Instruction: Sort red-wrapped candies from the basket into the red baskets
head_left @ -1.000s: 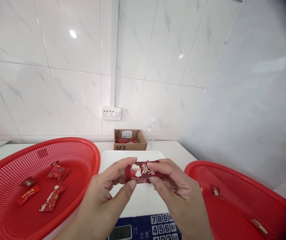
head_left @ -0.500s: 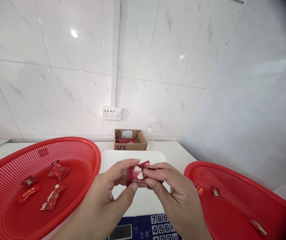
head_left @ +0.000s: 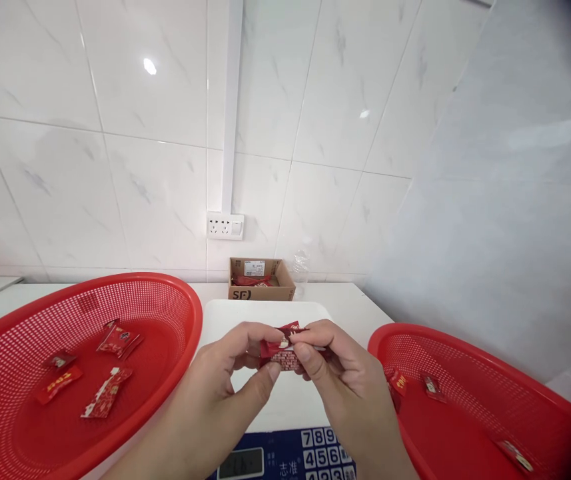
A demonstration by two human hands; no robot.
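Both hands grip one small red candy packet (head_left: 285, 359) with white print, held above the white plate of a weighing scale (head_left: 265, 405). My left hand (head_left: 225, 387) pinches its left end between thumb and fingers. On the right end, my right hand (head_left: 342, 387) presses with thumb and forefinger. A red corner of wrapper sticks up behind the fingers. The back of the packet and some fingertips are hidden.
A red plastic basket (head_left: 192, 293) at left holds several small wrapped packets. Another red basket (head_left: 380, 328) at right holds a few more. An open cardboard box (head_left: 270, 293) with red packets stands by the tiled wall, below a socket (head_left: 225, 226).
My fingers have shifted on the packet, and its printed front now looks more folded or tilted. Both hands stay above the scale.
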